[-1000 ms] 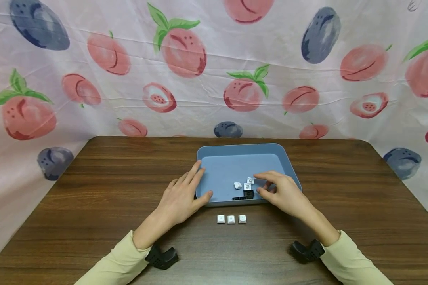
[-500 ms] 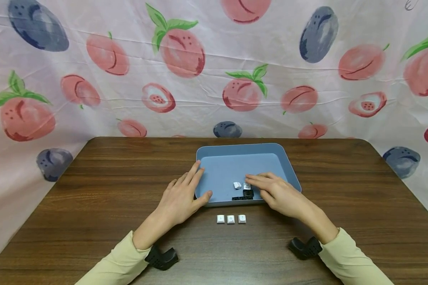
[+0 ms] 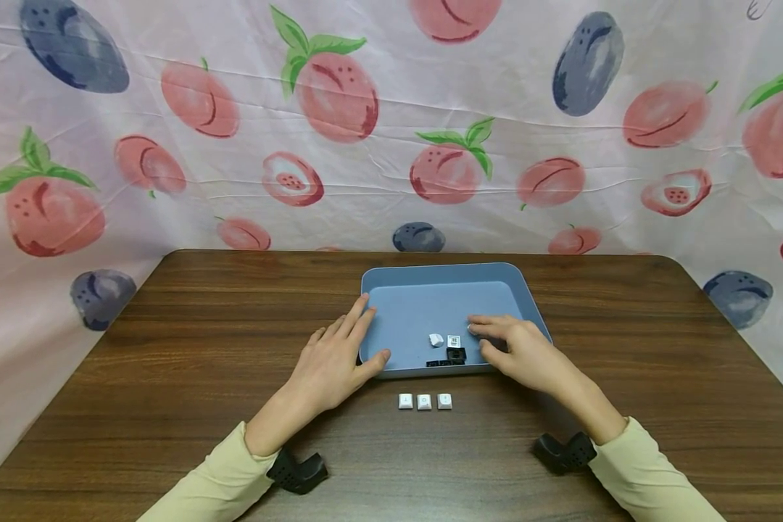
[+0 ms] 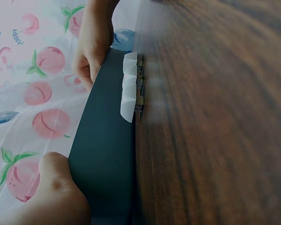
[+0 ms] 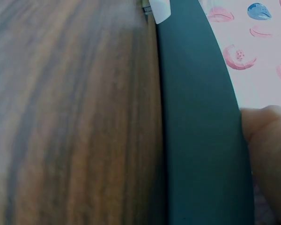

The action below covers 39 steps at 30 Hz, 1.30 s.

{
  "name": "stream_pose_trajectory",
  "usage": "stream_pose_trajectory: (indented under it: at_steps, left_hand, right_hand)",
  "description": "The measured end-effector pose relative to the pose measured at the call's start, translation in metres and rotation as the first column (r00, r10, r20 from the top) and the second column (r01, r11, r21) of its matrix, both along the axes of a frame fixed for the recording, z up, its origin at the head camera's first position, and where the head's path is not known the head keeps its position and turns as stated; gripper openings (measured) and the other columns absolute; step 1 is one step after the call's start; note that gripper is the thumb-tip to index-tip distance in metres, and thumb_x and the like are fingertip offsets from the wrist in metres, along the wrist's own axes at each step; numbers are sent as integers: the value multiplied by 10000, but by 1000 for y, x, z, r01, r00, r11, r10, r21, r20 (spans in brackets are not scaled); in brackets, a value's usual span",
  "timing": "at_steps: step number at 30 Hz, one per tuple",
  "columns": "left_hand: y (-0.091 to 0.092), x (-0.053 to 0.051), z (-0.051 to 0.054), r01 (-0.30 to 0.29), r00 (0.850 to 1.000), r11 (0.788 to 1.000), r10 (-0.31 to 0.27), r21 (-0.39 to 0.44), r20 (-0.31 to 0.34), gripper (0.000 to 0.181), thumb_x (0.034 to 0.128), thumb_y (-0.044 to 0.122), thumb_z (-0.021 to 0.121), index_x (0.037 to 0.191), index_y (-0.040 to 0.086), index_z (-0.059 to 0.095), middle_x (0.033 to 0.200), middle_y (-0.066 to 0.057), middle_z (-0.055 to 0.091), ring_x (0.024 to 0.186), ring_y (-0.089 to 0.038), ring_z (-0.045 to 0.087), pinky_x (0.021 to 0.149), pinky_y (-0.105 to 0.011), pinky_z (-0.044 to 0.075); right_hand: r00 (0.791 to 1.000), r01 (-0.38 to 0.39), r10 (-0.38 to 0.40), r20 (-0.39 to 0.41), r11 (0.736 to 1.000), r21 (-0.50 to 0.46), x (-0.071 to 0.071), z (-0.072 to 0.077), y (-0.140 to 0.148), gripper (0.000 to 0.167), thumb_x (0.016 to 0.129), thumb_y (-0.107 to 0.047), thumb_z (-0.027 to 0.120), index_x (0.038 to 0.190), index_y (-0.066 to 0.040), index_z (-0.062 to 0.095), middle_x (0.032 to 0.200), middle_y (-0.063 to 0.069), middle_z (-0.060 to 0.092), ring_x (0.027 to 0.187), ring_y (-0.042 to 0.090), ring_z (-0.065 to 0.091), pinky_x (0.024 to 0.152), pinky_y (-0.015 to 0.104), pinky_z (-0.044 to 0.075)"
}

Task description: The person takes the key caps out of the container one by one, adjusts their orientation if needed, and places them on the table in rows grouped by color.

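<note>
Inside the blue tray [image 3: 424,308] lie a tilted white keycap [image 3: 436,340], an upturned white keycap [image 3: 453,341] and several small black pieces [image 3: 455,355]. My right hand [image 3: 518,351] reaches over the tray's right side. Its fingertips touch another white keycap [image 3: 470,328], mostly hidden beneath them, while the thumb stands apart. My left hand [image 3: 333,362] rests on the tray's left rim with spread, straight fingers. Three white keycaps [image 3: 424,402] stand in a row before the tray; the left wrist view shows dark switch parts under these keycaps [image 4: 129,86].
The tray sits on a brown wooden table [image 3: 267,290]. A fruit-printed curtain [image 3: 365,181] hangs behind and at both sides. A black wrist device [image 3: 298,473] is worn on the left wrist, another black device [image 3: 564,453] on the right.
The right hand's fingers went left over the upper upturned keycap, covering it, then drew back right with that keycap at their tips. The left hand has stayed put.
</note>
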<state>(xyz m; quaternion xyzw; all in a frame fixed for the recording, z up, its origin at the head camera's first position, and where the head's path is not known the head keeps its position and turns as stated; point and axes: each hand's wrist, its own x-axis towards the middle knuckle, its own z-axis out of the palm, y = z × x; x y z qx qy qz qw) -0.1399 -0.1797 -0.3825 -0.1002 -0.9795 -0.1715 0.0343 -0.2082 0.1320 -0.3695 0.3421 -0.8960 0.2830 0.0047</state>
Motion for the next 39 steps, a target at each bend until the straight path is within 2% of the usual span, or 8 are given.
stream_pose_trajectory:
  at_steps: [4, 6, 9, 12, 16, 19, 33, 39]
  left_hand:
    - [1, 0, -1, 4, 1000, 1000, -4, 1, -12, 779, 1003, 581, 503, 1612, 130, 323, 1722, -20, 145, 1462, -394, 404, 1112, -684, 332]
    - [1, -1, -1, 6, 1000, 1000, -6, -1, -11, 780, 1004, 581, 502, 1613, 128, 320, 1722, -22, 144, 1461, -396, 404, 1112, -685, 331]
    - [1, -1, -1, 6, 1000, 1000, -6, -4, -8, 780, 1006, 580, 502, 1615, 131, 314, 1723, -19, 134, 1465, -395, 399, 1111, -687, 329]
    - [1, -1, -2, 6, 1000, 1000, -6, -7, -11, 777, 1008, 578, 501, 1615, 130, 315, 1723, -23, 136, 1464, -395, 400, 1109, -689, 331]
    - [1, -1, -2, 9, 1000, 1000, -9, -4, -16, 782, 1005, 582, 506, 1613, 127, 318, 1722, -22, 140, 1463, -397, 401, 1110, -688, 331]
    - [0, -1, -2, 9, 1000, 1000, -9, 0, -17, 782, 1004, 580, 509, 1613, 127, 320, 1723, -18, 138, 1462, -399, 402, 1112, -687, 330]
    - [0, 0, -4, 5, 999, 1000, -5, -4, -36, 771, 1006, 560, 517, 1605, 112, 334, 1719, -31, 154, 1452, -399, 417, 1107, -675, 344]
    - [1, 1, -5, 5, 1000, 1000, -5, -2, -31, 762, 1010, 556, 511, 1604, 111, 338, 1721, -28, 143, 1453, -404, 414, 1109, -681, 338]
  right_hand:
    - [999, 32, -32, 9, 999, -15, -2, 1, 3, 319, 931, -45, 632, 1231, -26, 741, 1337, 94, 686, 1155, 254, 656, 786, 311, 502]
    - [999, 47, -46, 16, 999, -26, -3, 2, 4, 296, 915, -29, 648, 1187, -32, 764, 1297, 95, 707, 1107, 244, 667, 730, 264, 487]
    - [998, 59, -58, 18, 997, -42, -3, 2, 5, 257, 900, -18, 677, 1132, -34, 785, 1238, 101, 731, 1113, 269, 696, 743, 263, 550]
    - [997, 71, -69, 32, 996, -57, -3, 2, 5, 220, 889, -18, 708, 1091, -38, 794, 1157, 95, 752, 1008, 238, 726, 762, 294, 592]
    - [993, 98, -93, 74, 993, -71, -3, 2, 5, 185, 879, -51, 735, 1052, -62, 801, 1019, 58, 773, 856, 142, 720, 729, 261, 589]
    - [988, 114, -107, 108, 991, -65, -4, 2, 5, 202, 878, -78, 740, 1069, -69, 803, 964, 39, 781, 819, 99, 718, 710, 232, 568]
    - [994, 82, -79, 80, 996, -36, -4, 1, 4, 256, 889, -102, 749, 1137, -58, 788, 979, 21, 765, 809, 71, 695, 718, 248, 522]
    - [991, 100, -96, 88, 994, -38, -3, 1, 4, 204, 884, -128, 765, 1079, -85, 805, 965, 17, 763, 802, 80, 697, 705, 255, 503]
